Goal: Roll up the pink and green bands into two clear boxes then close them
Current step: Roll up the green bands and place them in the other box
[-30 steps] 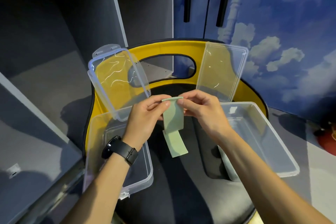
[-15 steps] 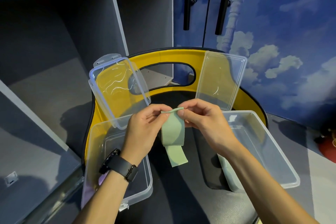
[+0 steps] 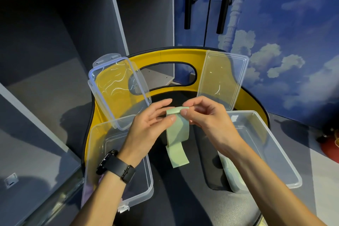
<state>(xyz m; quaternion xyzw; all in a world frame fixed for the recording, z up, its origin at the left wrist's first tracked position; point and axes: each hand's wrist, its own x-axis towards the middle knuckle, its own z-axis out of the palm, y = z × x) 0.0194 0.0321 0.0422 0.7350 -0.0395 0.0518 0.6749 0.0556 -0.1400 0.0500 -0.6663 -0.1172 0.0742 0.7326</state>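
Note:
A pale green band hangs over the black chair seat, its top end folded into a small roll. My right hand pinches that rolled end. My left hand touches the roll's left side with thumb and fingertips, its fingers nearly straight. Two open clear boxes lie on the seat: the left box under my left wrist and the right box under my right forearm. A green shape shows through the right box's near wall. A pinkish patch shows at the left box's near corner.
The latch lid and the plain clear lid lean against the yellow chair back. Grey shelving stands to the left, blue cloud-painted cupboard doors behind. A red object lies on the floor at the right.
The band's top end has been rolled over more, and the hanging part is shorter. My left fingers have loosened and straightened. The view has tilted up a little.

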